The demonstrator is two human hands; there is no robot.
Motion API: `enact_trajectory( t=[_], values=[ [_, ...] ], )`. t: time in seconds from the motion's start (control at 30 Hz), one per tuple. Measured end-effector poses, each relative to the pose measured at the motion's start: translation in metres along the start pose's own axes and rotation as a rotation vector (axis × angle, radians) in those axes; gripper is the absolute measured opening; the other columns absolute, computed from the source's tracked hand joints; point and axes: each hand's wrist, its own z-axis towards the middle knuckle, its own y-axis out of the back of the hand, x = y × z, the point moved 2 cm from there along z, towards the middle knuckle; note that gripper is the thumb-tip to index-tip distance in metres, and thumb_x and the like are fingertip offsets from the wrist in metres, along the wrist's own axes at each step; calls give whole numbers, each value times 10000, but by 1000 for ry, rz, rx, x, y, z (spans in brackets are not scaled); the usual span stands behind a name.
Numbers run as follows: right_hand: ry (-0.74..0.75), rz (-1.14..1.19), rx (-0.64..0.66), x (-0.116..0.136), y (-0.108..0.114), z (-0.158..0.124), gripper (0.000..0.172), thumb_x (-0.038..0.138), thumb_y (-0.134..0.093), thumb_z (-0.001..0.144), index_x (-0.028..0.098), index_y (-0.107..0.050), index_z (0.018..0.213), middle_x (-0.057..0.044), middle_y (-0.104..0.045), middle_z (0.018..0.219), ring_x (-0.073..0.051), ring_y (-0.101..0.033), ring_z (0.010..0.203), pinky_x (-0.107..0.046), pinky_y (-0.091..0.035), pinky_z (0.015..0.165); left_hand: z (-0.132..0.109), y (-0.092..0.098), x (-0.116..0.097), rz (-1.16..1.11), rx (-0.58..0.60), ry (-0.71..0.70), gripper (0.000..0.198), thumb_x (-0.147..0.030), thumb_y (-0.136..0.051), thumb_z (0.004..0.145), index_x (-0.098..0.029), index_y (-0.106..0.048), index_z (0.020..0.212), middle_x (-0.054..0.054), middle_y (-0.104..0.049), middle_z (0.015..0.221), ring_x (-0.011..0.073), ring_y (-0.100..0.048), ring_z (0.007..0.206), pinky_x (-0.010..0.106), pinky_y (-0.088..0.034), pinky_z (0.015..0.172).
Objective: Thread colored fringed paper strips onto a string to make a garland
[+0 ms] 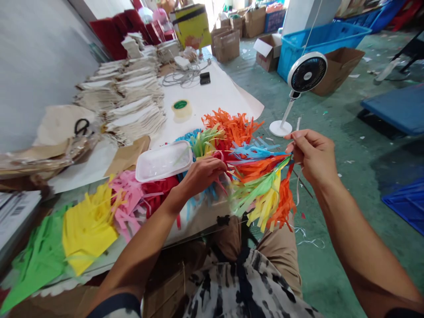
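Observation:
My right hand (pixel 309 152) is pinched at the gathered end of a bundle of fringed paper strips (pixel 261 181) in blue, orange, green and yellow, which hangs over the table's front edge. A white string runs past its fingers. My left hand (pixel 208 172) has its fingers together by the pink and red strips; what they grip, if anything, is too small to make out. Behind it lie orange fringed paper (pixel 233 128) and a green-yellow tuft (pixel 207 141). Left of it is a white plastic tray (pixel 164 161).
Pink (pixel 127 198), yellow (pixel 88 225) and green fringed paper (pixel 43 256) lie along the front edge. A tape roll (pixel 181 109), phone (pixel 205 78) and paper stacks (pixel 135 106) are farther back. A fan (pixel 307 73) stands right of the table.

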Motion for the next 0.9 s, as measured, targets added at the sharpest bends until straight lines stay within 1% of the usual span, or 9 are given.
enact_trajectory(
  t=[0.1, 0.2, 0.33, 0.4, 0.47, 0.57, 0.7, 0.8, 0.9],
  values=[
    [2, 1, 14, 1, 0, 1, 296, 552, -799, 846, 258, -770, 861, -6, -649, 646, -77, -298, 425, -275, -164, 412, 1, 1, 2, -28, 4, 12, 122, -234, -612, 1000, -228, -734, 1016, 35, -780, 1015, 175, -712, 969, 301, -514, 904],
    [3, 3, 17, 2, 0, 1, 308, 566, -805, 838, 261, -769, 861, -3, -647, 640, -76, -297, 420, -273, -167, 411, 1, 5, 4, -78, -10, 36, 106, -243, -625, 984, -231, -726, 1014, 21, -760, 963, 151, -686, 864, 281, -517, 830],
    [7, -7, 34, 1, 1, 2, 334, 591, -810, 832, 261, -763, 858, 2, -623, 615, -79, -312, 419, -268, -169, 404, 8, 14, 11, -277, -189, 159, 132, -340, -644, 967, -224, -683, 1017, 14, -718, 894, 129, -636, 738, 235, -486, 636],
    [6, -16, 55, 0, 1, 2, 329, 588, -800, 844, 261, -767, 863, 2, -620, 619, -82, -314, 422, -271, -167, 402, 18, 18, 14, -372, -292, 200, 205, -412, -662, 962, -231, -679, 1055, 25, -711, 910, 139, -644, 760, 233, -482, 611],
    [10, -23, 68, -1, 0, 2, 313, 576, -787, 860, 263, -775, 872, 0, -625, 631, -85, -316, 429, -272, -167, 403, 30, 17, 16, -440, -338, 211, 269, -479, -668, 967, -243, -695, 1091, 37, -718, 931, 147, -659, 795, 242, -501, 631],
    [25, -19, 77, -2, 0, 2, 299, 567, -781, 871, 269, -777, 871, 1, -629, 638, -89, -332, 437, -271, -184, 409, 49, 13, 17, -504, -313, 201, 363, -575, -619, 993, -249, -724, 1114, 49, -739, 901, 153, -677, 787, 265, -525, 649],
    [25, -30, 89, -1, -2, 3, 297, 575, -773, 879, 278, -778, 874, 5, -628, 636, -98, -358, 448, -271, -217, 423, 61, 14, 23, -516, -251, 217, 477, -642, -485, 1039, -265, -733, 1193, 66, -782, 873, 167, -696, 728, 292, -527, 589],
    [24, -40, 85, 0, 0, 4, 312, 586, -772, 877, 274, -782, 875, 5, -627, 631, -99, -363, 456, -267, -231, 434, 63, 21, 29, -460, -263, 188, 482, -644, -481, 1042, -274, -761, 1168, 71, -807, 967, 185, -727, 832, 317, -574, 680],
    [8, -35, 88, 4, 4, -3, 334, 583, -798, 856, 250, -797, 880, -4, -621, 630, -98, -387, 470, -265, -246, 443, 58, 30, 19, -320, -296, 124, 450, -595, -520, 1046, -247, -800, 1104, 70, -790, 1042, 196, -726, 986, 335, -595, 859]
  ],
)
